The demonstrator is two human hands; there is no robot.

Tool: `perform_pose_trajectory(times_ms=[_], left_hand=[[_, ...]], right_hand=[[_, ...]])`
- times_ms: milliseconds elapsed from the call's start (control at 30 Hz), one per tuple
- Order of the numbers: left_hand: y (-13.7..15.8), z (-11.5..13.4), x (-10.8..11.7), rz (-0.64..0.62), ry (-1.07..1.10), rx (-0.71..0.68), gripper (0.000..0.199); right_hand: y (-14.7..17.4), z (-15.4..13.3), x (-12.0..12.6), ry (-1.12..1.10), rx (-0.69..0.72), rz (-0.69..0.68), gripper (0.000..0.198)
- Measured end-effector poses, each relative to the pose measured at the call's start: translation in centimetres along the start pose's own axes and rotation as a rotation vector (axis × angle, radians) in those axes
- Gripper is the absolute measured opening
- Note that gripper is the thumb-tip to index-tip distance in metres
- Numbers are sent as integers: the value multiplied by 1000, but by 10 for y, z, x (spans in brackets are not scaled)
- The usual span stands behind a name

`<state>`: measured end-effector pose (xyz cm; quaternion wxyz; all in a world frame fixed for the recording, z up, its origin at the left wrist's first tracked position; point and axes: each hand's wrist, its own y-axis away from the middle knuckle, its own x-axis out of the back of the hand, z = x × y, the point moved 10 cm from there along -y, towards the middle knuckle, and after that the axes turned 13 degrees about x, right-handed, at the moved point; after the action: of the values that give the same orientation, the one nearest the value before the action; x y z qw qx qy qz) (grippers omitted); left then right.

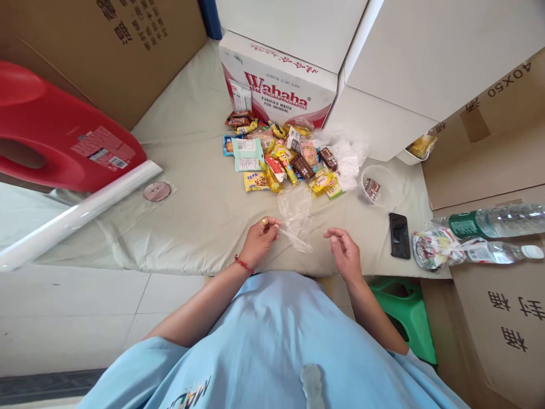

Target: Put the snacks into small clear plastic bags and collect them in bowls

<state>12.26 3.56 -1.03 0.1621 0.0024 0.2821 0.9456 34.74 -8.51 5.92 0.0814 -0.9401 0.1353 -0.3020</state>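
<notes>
My left hand (260,241) pinches the edge of a clear plastic bag (297,213), which lies crumpled on the cloth-covered surface. To the right of the bag, my right hand (344,250) is held apart from it, fingers loosely bent with a gap to the thumb and nothing between them. Beyond the bag is a heap of wrapped snacks, among them a dark brown packet (302,166), a pale green packet (247,154) and a yellow cookie packet (256,182). A translucent round bowl (389,190) holds a small brown packet (372,190).
A Wahaha water carton (281,85) stands behind the snacks, beside crumpled clear bags (347,159). At left are a red jug (63,130) and a white roll (85,213). A phone (399,236) and plastic bottles (502,220) lie at right. Below is a green stool (415,318).
</notes>
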Motion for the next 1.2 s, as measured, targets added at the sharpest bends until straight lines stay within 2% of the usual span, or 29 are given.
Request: perform_pose_trajectory(times_ms=[67,167,233,333,433,500,600,700,833,967,1067,1133,1200], left_hand=[[6,6,-8,-17,-91,-37,22],[13,12,-17,-39,-146,-58,23],[16,14,-14,-31,-138,-69,23],[19,15,13,61,-56,-86,21],[26,1,62,232,32,-57,21],[34,-12,88,303,-19,11,23],[46,-19,103,262,-257,55,31],[53,3,97,197,-420,-39,42],[33,50,85,253,-465,-132,43],[-5,89,46,179,-694,-263,40],[-16,113,26,287,-903,-399,32],[-18,121,11,295,-914,-457,36],[-23,118,-9,182,-837,-447,44]], right_hand=[[-14,4,6,59,-13,96,47],[-38,13,-13,133,-24,91,68],[-49,27,-39,37,-88,7,57],[-54,45,-65,-233,-193,-69,32],[-53,54,-54,-389,-256,48,28],[-52,55,-43,-458,-276,129,25],[-51,48,-38,-536,-263,155,22],[-51,33,-43,-584,-199,112,18],[-52,10,-56,-575,-83,-13,16],[-50,-5,-59,-479,14,-115,14],[-46,-10,-51,-434,89,-115,11],[-43,-13,-46,-402,132,-121,9],[-41,-17,-44,-354,162,-154,9]])
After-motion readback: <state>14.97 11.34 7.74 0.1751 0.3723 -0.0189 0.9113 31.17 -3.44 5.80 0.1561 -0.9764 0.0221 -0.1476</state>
